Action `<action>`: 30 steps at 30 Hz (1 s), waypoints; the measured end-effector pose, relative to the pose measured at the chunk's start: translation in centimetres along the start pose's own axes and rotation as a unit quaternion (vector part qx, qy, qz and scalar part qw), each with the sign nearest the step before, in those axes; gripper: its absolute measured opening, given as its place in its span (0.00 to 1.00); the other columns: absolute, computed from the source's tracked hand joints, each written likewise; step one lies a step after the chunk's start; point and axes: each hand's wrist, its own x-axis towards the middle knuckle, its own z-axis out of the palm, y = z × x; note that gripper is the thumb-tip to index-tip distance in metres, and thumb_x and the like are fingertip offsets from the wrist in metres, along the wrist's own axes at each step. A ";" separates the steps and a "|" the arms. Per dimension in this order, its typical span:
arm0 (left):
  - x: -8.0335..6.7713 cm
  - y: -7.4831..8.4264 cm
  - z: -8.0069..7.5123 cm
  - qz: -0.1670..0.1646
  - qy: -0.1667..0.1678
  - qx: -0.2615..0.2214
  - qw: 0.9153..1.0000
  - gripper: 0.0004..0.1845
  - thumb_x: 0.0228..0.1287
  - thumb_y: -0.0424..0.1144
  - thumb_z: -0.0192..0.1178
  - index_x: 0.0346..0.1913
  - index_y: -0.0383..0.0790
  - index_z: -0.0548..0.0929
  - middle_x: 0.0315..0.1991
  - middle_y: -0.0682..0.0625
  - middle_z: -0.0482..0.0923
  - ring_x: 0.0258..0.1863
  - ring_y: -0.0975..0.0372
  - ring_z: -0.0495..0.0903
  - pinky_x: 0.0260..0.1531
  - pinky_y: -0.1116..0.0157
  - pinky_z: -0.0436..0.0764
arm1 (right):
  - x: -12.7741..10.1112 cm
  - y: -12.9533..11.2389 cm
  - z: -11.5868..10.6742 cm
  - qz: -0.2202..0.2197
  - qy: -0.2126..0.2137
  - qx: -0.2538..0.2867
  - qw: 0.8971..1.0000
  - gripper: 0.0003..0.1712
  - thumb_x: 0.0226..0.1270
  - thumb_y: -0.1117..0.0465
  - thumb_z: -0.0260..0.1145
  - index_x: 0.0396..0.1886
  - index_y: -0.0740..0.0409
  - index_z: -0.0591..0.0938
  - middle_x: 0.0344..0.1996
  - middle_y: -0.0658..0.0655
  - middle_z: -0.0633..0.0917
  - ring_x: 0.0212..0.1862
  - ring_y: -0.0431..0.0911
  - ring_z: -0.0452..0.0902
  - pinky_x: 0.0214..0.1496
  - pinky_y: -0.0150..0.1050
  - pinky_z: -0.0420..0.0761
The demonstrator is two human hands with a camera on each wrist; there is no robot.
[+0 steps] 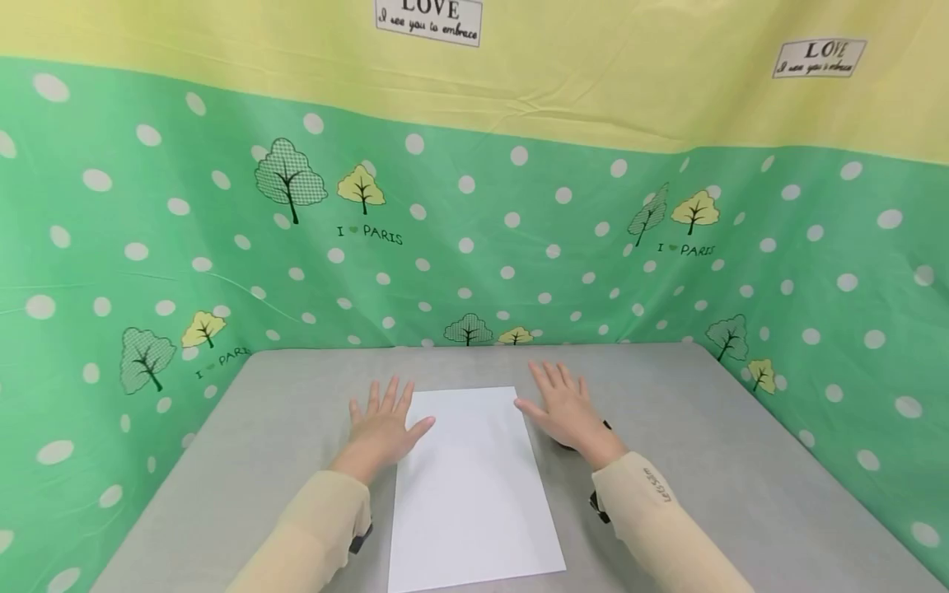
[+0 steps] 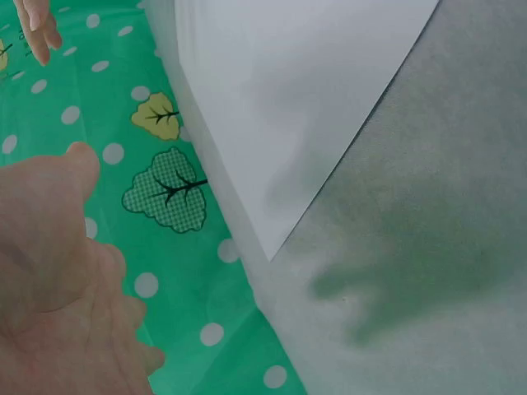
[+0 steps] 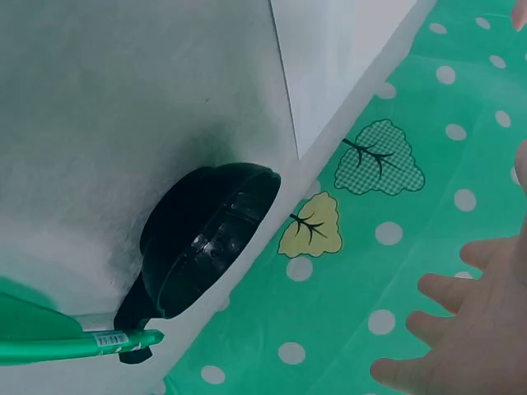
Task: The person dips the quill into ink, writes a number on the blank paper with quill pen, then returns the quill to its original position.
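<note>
One plain white sheet [image 1: 474, 494] lies on the grey table [image 1: 296, 395] straight ahead, its long axis running from 6 to 12 o'clock, one short edge nearest. At its 10 o'clock is the left hand [image 1: 380, 434], at its 2 o'clock the right hand [image 1: 566, 412]; both are empty, grasping nothing, fingers spread. Near the right hand is one black rounded object [image 3: 206, 243], overlapped in the right wrist view by one green object [image 3: 66, 347]. Beyond hangs a dotted curtain [image 1: 489, 222] with two LOVE labels [image 1: 819, 58].
</note>
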 end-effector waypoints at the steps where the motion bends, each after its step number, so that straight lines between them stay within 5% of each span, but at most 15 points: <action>1: -0.1 0.0 0.0 0.002 0.001 0.000 1.000 0.39 0.68 0.59 0.42 0.72 0.37 0.47 0.71 0.37 0.36 0.67 0.41 0.29 0.58 0.36 0.30 | 0.0 0.1 0.0 0.000 0.000 0.002 1.000 0.43 0.68 0.38 0.49 0.72 0.57 0.50 0.69 0.66 0.53 0.69 0.62 0.40 0.63 0.65 0.41; 30: -2.3 -0.9 1.5 0.017 -0.010 -0.004 1.000 0.38 0.67 0.59 0.44 0.71 0.37 0.52 0.71 0.38 0.41 0.68 0.40 0.35 0.59 0.37 0.33 | -1.5 2.3 -0.5 0.011 0.003 0.028 1.000 0.43 0.68 0.41 0.52 0.72 0.60 0.52 0.67 0.69 0.57 0.67 0.65 0.47 0.62 0.66 0.49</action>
